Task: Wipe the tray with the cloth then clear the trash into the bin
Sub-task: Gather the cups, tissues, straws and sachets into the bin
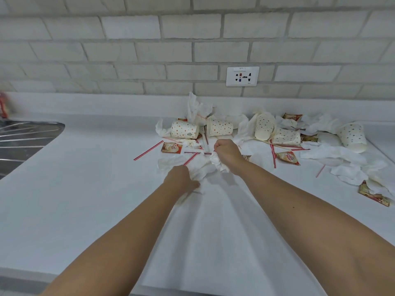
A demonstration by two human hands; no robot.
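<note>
Tissues (206,168), crumpled white, bunch in left hand (181,178), right hand (227,153).

Even, diffuse light is falling from overhead, leaving the white counter (96,189) bright and casting only soft grey shadows between the forearms (288,199). The wide-angle lens is bowing the mortar lines of the brick wall (128,50) toward the frame edges, and a red object (3,105) at far left is smearing into blur. The sink (21,135) is showing faint streaked reflections.
</note>
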